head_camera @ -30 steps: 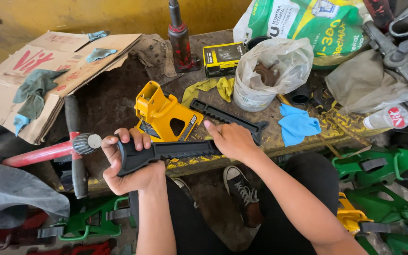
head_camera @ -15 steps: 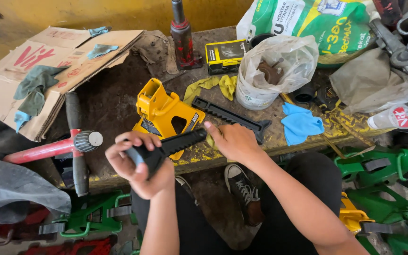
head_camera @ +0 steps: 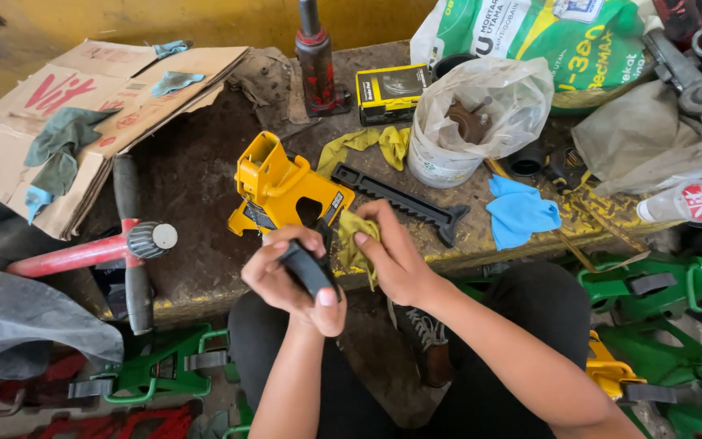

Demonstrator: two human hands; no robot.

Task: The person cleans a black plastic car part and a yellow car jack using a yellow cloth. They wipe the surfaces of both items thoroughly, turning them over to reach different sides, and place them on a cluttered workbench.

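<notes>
1. Centrally, on the grimy workbench (head_camera: 205,187): yellow jack stand body (head_camera: 286,189), at twelve o'clock from both hands.
2. At two o'clock: black toothed bar (head_camera: 404,203), lying flat.
3. Left hand (head_camera: 290,280): clenched around black handle (head_camera: 306,270).
4. Right hand (head_camera: 396,256): grasping yellow rag (head_camera: 353,240), pressed against handle.

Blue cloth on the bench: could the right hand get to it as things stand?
Probably yes. The blue cloth lies uncovered to the right of the right hand, nothing standing between them, but that hand already holds a yellow rag.
</notes>
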